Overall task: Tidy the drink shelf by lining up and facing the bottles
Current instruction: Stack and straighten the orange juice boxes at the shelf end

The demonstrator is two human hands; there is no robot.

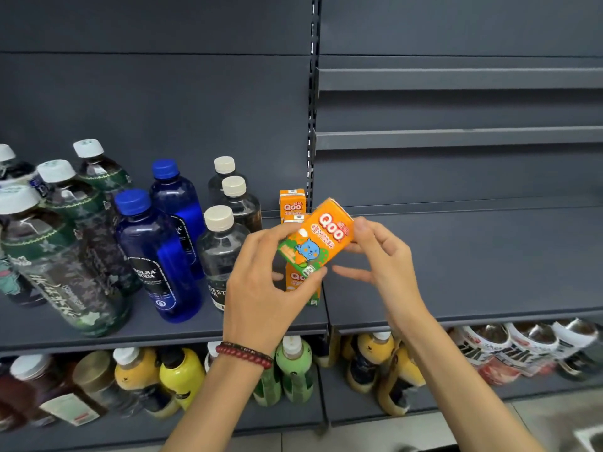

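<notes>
From the head camera, we see the left hand [261,288] and right hand [381,252] each pinching an end of a tilted orange juice carton [316,238], held above the shelf [195,329]. We judge a careless lowering could topple the standing carton [295,282] beneath against the clear bottle [222,256].

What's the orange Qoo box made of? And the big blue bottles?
The orange Qoo box looks like printed carton card, slightly glossy: flat faces, sharp folded edges. The blue bottles look like tinted see-through plastic, shiny: light glints on them.
</notes>
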